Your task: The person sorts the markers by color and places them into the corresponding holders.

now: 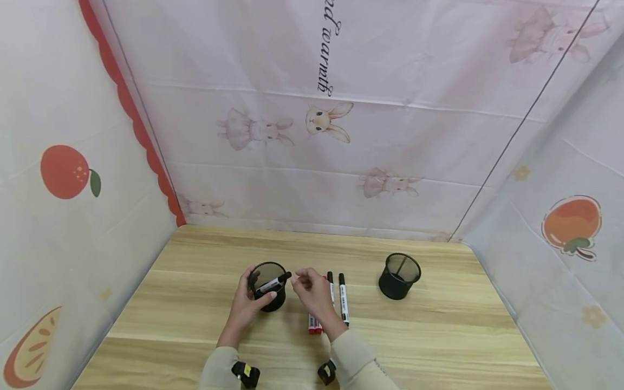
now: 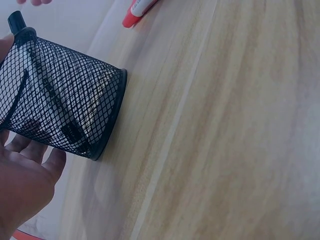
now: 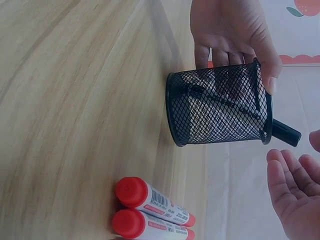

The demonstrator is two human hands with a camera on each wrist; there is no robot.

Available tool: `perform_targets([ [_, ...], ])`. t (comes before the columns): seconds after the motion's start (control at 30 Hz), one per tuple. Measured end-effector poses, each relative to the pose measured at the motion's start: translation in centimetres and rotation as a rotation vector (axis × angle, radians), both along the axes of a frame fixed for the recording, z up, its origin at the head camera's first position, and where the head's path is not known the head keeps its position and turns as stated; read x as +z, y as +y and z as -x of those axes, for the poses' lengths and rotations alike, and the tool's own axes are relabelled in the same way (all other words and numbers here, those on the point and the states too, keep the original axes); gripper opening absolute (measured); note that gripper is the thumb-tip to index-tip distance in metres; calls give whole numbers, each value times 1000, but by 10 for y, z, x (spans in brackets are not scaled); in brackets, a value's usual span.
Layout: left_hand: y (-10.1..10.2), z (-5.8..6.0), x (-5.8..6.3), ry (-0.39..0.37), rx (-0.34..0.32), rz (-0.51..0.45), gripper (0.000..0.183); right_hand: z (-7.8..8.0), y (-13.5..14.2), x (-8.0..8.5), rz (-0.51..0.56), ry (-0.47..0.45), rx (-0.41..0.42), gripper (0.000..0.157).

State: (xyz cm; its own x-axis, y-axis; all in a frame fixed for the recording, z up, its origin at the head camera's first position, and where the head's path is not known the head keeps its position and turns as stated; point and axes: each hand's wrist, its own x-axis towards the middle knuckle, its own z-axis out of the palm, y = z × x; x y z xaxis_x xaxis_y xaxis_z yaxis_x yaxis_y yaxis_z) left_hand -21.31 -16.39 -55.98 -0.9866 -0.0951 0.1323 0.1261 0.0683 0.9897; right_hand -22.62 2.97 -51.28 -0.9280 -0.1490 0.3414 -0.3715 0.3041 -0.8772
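Note:
My left hand (image 1: 244, 306) grips a black mesh pen cup (image 1: 277, 303), its thumb over the rim and the fingers around the far side. In the right wrist view the cup (image 3: 215, 112) appears with its base on or close to the table; I cannot tell which. One black-capped marker (image 1: 271, 284) leans inside it, the cap poking out past the rim. Just beside that cap, my right hand (image 1: 317, 298) holds nothing. Its thumb and loosely bent fingers are apart, with a small gap to the marker cap (image 3: 286, 133).
Two red markers (image 3: 150, 197) lie side by side on the table, partly under my right hand in the head view. Nearby lie two black-capped markers (image 1: 344, 298). A second black mesh cup (image 1: 397, 286) stands upright to the right. Printed cloth walls enclose the table.

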Motion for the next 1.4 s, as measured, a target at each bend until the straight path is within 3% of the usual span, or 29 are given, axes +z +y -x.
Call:
perform_targets([
  [0.3,-1,0,-1,7,-2,-7,86,-3,4,-2,-31,32,-10,20],
  [0.63,-1,-1,-1,-1,-5,-16,85,-9,17,-8,-95,-41,-33,23],
  [0.93,-1,0,0,-5,-18,-23,86,-9,24,-10,-92,-24,-27,23],
  [1.4,-1,-1,2,-6,-26,-41,85,-10,43,-13,-217,-45,-61,32],
])
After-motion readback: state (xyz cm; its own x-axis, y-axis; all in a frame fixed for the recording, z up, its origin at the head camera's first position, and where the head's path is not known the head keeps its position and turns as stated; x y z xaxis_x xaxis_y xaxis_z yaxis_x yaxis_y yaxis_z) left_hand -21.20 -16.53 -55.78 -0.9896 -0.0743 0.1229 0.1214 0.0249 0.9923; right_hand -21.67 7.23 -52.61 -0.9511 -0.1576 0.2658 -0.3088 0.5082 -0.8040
